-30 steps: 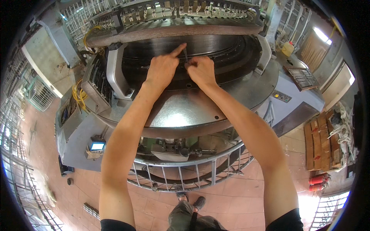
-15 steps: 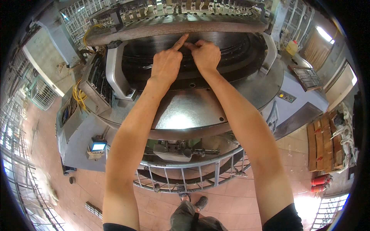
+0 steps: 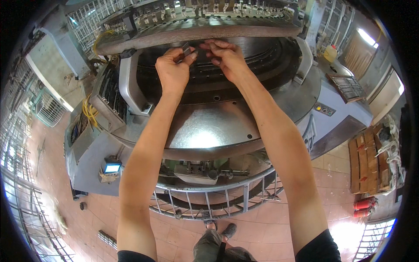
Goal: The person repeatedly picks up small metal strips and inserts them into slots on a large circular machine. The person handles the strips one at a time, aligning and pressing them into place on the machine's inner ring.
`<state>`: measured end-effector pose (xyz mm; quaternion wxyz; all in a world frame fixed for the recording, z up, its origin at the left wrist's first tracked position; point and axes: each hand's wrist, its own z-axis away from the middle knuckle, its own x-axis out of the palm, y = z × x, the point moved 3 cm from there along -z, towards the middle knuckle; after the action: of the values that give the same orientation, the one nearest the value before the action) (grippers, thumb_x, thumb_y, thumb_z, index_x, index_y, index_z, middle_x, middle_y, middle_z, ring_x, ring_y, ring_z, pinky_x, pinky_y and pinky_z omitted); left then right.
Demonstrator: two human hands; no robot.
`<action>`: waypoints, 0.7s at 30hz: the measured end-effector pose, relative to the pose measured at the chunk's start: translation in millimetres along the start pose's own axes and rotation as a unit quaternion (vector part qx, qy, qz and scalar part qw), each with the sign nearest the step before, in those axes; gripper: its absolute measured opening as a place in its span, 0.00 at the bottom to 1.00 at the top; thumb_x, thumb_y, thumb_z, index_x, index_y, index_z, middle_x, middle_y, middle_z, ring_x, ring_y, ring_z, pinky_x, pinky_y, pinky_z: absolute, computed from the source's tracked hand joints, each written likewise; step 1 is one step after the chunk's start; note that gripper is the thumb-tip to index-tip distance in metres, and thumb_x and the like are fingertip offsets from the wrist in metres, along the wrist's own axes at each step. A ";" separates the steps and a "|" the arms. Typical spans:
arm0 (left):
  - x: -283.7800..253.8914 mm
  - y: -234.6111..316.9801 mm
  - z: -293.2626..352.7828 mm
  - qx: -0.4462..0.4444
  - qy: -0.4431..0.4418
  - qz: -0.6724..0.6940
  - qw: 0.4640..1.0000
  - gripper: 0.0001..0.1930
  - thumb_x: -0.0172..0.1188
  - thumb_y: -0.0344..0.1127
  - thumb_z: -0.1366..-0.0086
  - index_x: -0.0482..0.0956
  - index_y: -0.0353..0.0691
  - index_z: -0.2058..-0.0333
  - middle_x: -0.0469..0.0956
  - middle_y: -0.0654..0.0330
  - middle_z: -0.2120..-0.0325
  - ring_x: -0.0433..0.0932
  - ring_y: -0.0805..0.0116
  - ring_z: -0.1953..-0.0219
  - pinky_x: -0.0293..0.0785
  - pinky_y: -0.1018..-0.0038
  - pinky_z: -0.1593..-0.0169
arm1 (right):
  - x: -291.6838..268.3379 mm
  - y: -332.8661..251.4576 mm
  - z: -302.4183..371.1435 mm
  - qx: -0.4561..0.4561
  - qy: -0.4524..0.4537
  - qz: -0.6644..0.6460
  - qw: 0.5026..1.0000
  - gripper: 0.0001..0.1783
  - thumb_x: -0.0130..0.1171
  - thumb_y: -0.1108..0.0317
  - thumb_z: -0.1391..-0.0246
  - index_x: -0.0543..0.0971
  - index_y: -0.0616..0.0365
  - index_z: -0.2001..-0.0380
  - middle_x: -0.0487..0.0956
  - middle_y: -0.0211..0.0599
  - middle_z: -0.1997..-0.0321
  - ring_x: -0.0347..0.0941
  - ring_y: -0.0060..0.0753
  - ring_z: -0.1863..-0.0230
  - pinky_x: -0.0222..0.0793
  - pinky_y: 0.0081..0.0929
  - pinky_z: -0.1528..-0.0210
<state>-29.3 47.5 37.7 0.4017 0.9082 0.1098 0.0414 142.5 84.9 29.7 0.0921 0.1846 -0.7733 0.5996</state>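
Both my arms reach forward into the gap of a large round knitting machine [image 3: 205,124], below its curved upper rim [image 3: 200,34]. My left hand [image 3: 173,70] is closed, its thumb and fingers pinching a small flat metal piece [image 3: 186,48] whose exact kind I cannot make out. To its right, my right hand [image 3: 227,59] is held up close to the dark cylinder wall, fingers loosely bent and apart, with nothing visible in them. Beneath both hands runs the dark ring [image 3: 205,85] of the machine, dotted with holes.
A silver upright [image 3: 131,83] stands left of my arms, another [image 3: 307,61] to the right. A curved metal rail [image 3: 209,192] runs round the machine's front. Yellow cables [image 3: 90,109] and a small lit screen [image 3: 112,168] are at left; wooden crates [image 3: 369,163] and red cylinders [image 3: 364,207] at right.
My left hand has drawn back left from the cylinder wall and now pinches the metal piece; a metal piece lying by that wrist is gone from the ring. My right hand's fingers have loosened.
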 end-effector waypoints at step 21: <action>24.2 -15.6 0.1 -0.393 -0.185 0.174 0.884 0.08 0.69 0.28 0.36 0.82 0.36 0.59 0.85 0.59 0.58 0.82 0.67 0.55 0.80 0.73 0.52 | -28.1 -12.6 47.1 0.064 -0.092 0.333 0.936 0.14 0.76 0.64 0.47 0.88 0.66 0.64 0.83 0.38 0.76 0.75 0.23 0.76 0.70 0.26 0.75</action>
<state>-8.3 63.3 25.8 0.7254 0.6712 -0.1515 -0.0183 176.9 41.9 18.3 -0.1963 -0.0239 -0.7553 0.6248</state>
